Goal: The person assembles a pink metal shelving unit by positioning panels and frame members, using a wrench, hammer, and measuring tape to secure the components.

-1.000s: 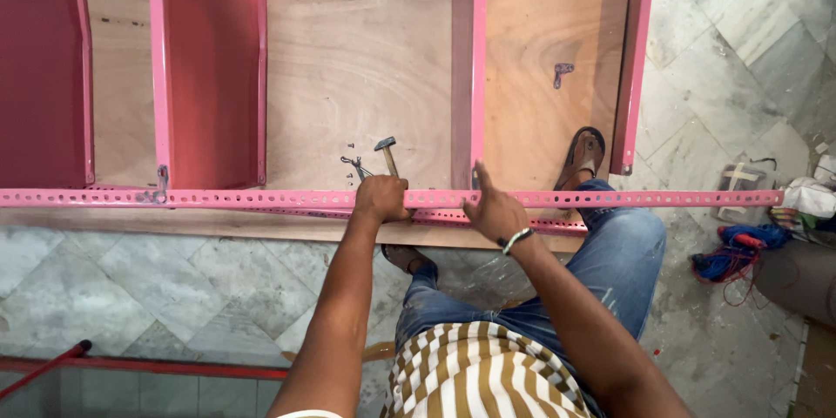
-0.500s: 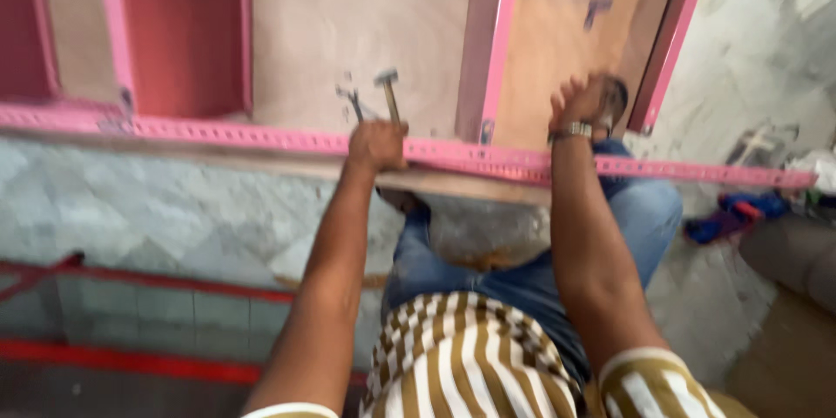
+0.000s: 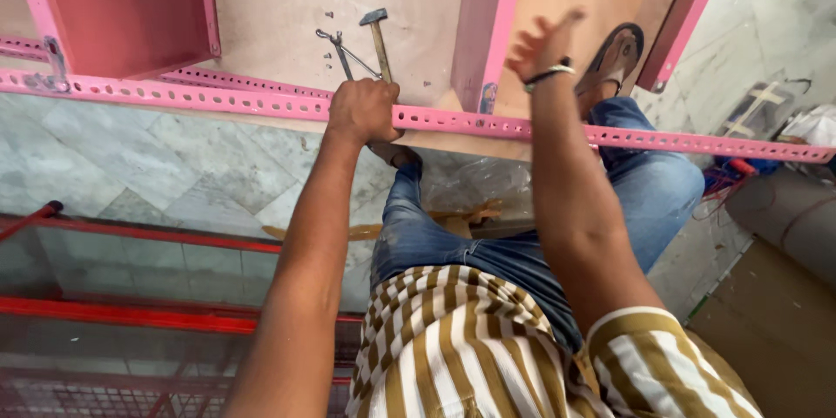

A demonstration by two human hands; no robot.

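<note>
On the wooden board (image 3: 270,0), a pink holed rail (image 3: 218,97) runs across; the left hand (image 3: 361,111) is closed around it, just below pliers (image 3: 338,48) and a hammer (image 3: 380,39). The right hand (image 3: 542,45) hovers above, fingers spread, holding nothing.

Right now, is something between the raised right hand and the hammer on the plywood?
Yes. The upright pink angle bar stands between the right hand and the hammer. The left hand grips the long perforated pink rail just below the hammer.
</note>
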